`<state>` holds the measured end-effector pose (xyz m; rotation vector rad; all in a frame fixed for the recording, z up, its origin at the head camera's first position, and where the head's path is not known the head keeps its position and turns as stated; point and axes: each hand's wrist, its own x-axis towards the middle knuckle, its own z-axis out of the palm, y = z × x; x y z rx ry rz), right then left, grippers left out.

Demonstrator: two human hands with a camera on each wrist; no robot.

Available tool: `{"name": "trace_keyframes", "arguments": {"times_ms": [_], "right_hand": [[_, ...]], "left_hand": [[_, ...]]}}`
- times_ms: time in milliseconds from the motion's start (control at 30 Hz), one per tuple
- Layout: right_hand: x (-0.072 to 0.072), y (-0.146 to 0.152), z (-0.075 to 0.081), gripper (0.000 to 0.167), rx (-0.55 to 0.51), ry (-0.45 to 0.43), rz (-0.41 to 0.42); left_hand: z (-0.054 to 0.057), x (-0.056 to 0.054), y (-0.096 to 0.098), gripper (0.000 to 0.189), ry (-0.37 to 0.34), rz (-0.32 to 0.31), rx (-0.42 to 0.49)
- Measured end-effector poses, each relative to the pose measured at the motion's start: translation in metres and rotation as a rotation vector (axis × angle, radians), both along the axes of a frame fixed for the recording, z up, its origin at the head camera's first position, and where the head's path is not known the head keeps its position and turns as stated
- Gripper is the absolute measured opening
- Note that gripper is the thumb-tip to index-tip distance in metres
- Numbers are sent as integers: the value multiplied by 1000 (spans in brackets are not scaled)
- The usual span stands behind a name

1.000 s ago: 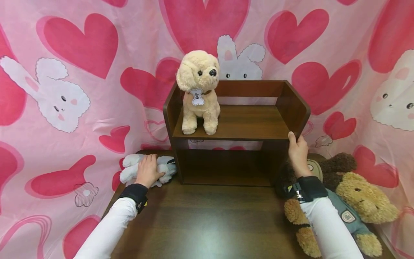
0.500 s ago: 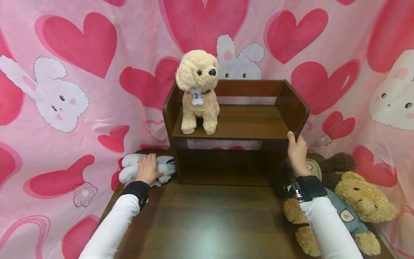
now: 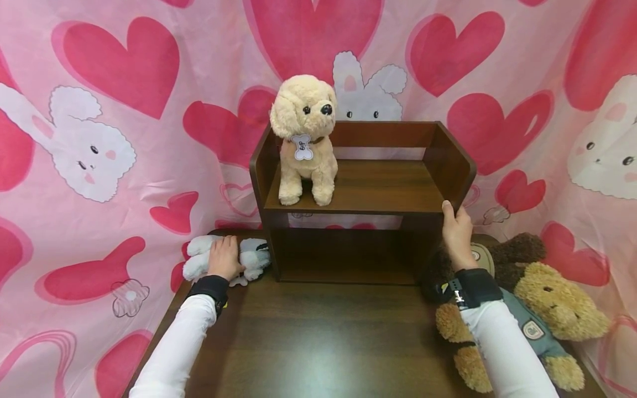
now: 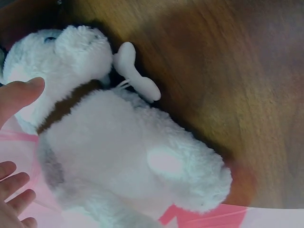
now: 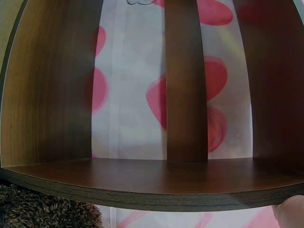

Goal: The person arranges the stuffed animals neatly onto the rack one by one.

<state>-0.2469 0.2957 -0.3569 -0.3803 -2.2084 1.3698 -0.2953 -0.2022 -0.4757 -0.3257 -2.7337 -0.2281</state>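
Observation:
My left hand (image 3: pixel 225 258) lies over a grey-and-white plush dog (image 3: pixel 255 260) on its back, left of the shelf. In the left wrist view the thumb (image 4: pixel 21 97) is by the head of the plush dog (image 4: pixel 104 137), and the spread fingers (image 4: pixel 16 187) show lower left; whether they touch it is unclear. A brown collar (image 4: pixel 69 104) and white bone tag (image 4: pixel 137 71) show. With my right hand (image 3: pixel 457 235) I grip the right side of the dark wooden shelf (image 3: pixel 388 188), thumb in front, other fingers partly hidden. A cream plush dog (image 3: pixel 308 143) sits upright on its top level.
On the right of the wooden table (image 3: pixel 318 342) lie a tan teddy bear (image 3: pixel 562 304) in a grey-green outfit and a dark brown plush toy (image 3: pixel 522 254), partly behind my right arm. A pink heart-and-rabbit curtain (image 3: pixel 219 55) hangs behind and at both sides.
My left hand has shifted slightly left over the grey-and-white plush dog. My right hand stays on the shelf's side, and the toys look unmoved.

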Motion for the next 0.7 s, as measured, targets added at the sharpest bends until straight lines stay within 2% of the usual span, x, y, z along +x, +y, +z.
{"name": "trace_keyframes", "arguments": {"times_ms": [233, 533, 700], "right_hand": [[-1, -1, 1, 48, 13, -11, -18], [0, -1, 1, 48, 19, -7, -14], [0, -1, 1, 46, 28, 0, -22]], "left_hand": [[-5, 0, -4, 76, -34, 8, -12], [-8, -3, -4, 89, -179, -18, -11], [-12, -2, -4, 88, -217, -10, -32]]}}
